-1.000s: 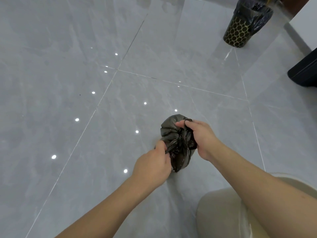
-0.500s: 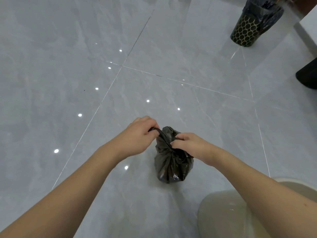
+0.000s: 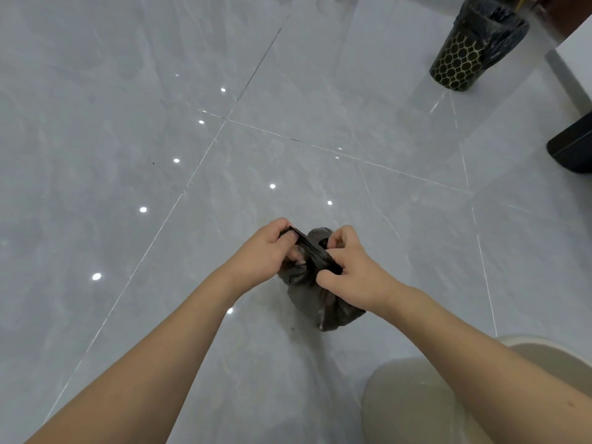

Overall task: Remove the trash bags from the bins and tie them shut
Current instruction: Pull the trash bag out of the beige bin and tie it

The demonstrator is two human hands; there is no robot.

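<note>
Head view: a glossy grey tiled floor (image 3: 96, 139) fills the scene, its thin grout lines crossing up the middle and small ceiling lights mirrored as white dots across the left half. The left hand (image 3: 266, 251) comes in from the lower left, fingers curled, its grip pinching one end of a twisted black strip of the bag (image 3: 323, 302) between thumb and forefinger. That strip runs taut down and to the right, across the bag's gathered neck, to the right hand (image 3: 349, 270), whose grip pinches the other end with the fingers bent over it. The bag itself sits on the floor just under and between both hands, near the centre and a little right, a dark crumpled bundle whose long axis slants from upper left to lower right, neck end toward the hands. Lower right, a beige rounded seat (image 3: 413, 405) shows beneath the right forearm. Far upper right, well apart, stands a honeycomb-patterned bin (image 3: 461, 62) lined with a black bag, and a dark object (image 3: 573, 149) lies at the right edge.
</note>
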